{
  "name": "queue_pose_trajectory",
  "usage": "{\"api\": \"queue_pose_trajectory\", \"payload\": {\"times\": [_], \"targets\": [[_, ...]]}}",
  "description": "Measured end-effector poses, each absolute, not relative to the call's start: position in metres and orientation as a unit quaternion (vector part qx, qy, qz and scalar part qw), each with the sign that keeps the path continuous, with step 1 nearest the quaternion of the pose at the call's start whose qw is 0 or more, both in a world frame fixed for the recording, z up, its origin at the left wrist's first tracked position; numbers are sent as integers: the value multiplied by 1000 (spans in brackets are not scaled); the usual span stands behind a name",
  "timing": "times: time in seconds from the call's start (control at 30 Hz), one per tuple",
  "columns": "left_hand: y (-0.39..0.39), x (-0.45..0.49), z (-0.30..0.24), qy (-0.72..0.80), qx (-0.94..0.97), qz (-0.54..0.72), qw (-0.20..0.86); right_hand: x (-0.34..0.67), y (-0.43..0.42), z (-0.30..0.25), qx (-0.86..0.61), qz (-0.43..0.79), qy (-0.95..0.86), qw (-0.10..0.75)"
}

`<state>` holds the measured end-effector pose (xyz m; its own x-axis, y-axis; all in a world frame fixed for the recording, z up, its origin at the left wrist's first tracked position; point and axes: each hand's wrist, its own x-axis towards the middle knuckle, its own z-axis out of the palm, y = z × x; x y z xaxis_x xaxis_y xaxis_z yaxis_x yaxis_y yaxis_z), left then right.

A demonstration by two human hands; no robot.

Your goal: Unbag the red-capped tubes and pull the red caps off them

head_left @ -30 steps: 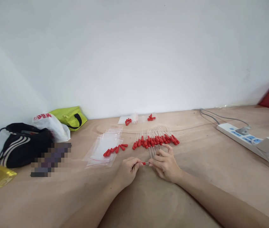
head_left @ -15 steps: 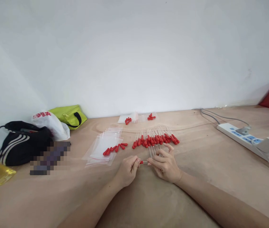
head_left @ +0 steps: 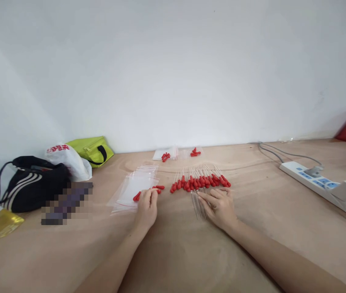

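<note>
My left hand (head_left: 146,207) lies palm down on the wooden table (head_left: 173,252), its fingertips among the loose red rubber caps (head_left: 159,187) beside the stack of clear zip bags (head_left: 136,186). Its fingers are bent over the caps; whether one is pinched I cannot make out. My right hand (head_left: 220,205) rests with fingers stretched out on a few bare clear glass tubes (head_left: 197,203). Just beyond it lies a row of red-capped tubes (head_left: 200,180).
A black striped bag (head_left: 29,183), a white plastic bag (head_left: 66,160) and a lime green pouch (head_left: 92,149) sit at the left by the wall. A white power strip (head_left: 316,179) with cables lies at the right. Small bags of red caps (head_left: 177,153) lie near the wall.
My hands have parted. The left hand moved left and forward from the tube it was capping to the loose red caps. The right hand moved onto the bare tubes.
</note>
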<state>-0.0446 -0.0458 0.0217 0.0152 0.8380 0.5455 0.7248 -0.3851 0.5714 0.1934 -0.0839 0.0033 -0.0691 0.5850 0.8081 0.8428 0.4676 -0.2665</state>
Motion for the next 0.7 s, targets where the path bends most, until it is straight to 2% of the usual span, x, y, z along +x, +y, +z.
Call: {"api": "queue_pose_trajectory", "payload": {"times": [0.17,0.27,0.5,0.7], "targets": [[-23,-71,23,577,666,470,-50,188,-81,2,-527,-95,-716,449],[-18,-80,23,606,656,445,-59,187,-80,1,-529,-93,-714,450],[-26,-74,27,671,679,277,-107,185,-82,2,-501,-94,-747,427],[-31,-70,29,654,695,279,-110,185,-84,5,-475,-77,-797,366]]}}
